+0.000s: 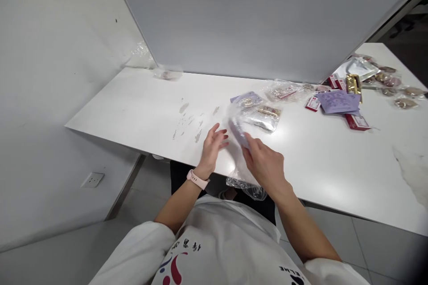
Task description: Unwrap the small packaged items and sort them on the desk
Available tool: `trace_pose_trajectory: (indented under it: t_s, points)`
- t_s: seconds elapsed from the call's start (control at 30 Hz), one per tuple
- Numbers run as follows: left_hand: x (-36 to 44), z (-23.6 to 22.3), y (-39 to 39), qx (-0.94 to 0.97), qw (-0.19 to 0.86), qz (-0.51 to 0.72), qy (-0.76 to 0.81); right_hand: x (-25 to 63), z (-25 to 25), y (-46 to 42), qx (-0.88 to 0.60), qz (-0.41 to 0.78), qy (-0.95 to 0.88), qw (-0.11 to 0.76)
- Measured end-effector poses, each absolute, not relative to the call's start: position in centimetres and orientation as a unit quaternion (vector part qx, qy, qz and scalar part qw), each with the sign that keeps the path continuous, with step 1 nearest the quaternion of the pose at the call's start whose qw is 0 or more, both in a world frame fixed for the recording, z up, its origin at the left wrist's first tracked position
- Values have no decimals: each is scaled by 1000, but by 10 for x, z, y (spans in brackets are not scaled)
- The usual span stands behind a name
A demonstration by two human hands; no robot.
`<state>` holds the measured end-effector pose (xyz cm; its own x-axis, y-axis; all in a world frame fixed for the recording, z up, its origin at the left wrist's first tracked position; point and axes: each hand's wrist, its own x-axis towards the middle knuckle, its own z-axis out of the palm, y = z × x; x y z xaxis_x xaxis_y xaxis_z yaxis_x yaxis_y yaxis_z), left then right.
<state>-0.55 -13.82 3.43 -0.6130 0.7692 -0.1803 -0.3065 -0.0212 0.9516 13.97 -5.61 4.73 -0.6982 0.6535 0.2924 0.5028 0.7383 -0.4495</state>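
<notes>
My right hand [265, 162] grips a flat purple packet [238, 131] by its lower end, above the front part of the white table. Clear plastic film shows about the packet, smeared by motion, and I cannot tell whether it wraps it. To its left, my left hand [212, 144] is open with the fingers spread and holds nothing; a pink watch band [198, 180] circles that wrist. Just beyond the hands lie a silver pouch with a gold packet on it [265, 118] and another purple packet [247, 99], partly under clear film.
A grey panel [234, 22] rises along the table's [133, 111] back edge. At right lie purple envelopes [339, 102], red-and-white boxes [357, 121] and several small wrapped items [405, 103]. Plastic bags [249, 187] hang at the front edge. A white wall [60, 98] borders the left.
</notes>
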Motion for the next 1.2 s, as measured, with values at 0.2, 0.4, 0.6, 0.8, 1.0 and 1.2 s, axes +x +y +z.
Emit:
trace_pose_trajectory:
  t_s: [0.2, 0.4, 0.6, 0.8, 1.0, 1.2]
  points:
    - [-14, 21, -146, 178, 361, 702, 588, 146, 38, -55, -179, 255, -939, 146]
    - [-34, 8, -149, 285, 291, 624, 667, 158, 9, -40, -373, 329, -850, 172]
    - [-57, 23, -147, 302, 318, 592, 676, 172, 0, -24, -461, 518, -627, 354]
    - [-50, 38, -147, 319, 186, 540, 757, 176, 12, -22, -401, 716, -430, 377]
    - [-7, 69, -143, 615, 188, 446, 623, 161, 24, -32, -294, 784, -443, 319]
    - [-37, 42, -166, 640, 209, 363, 645, 177, 15, -11, -379, 738, -422, 366]
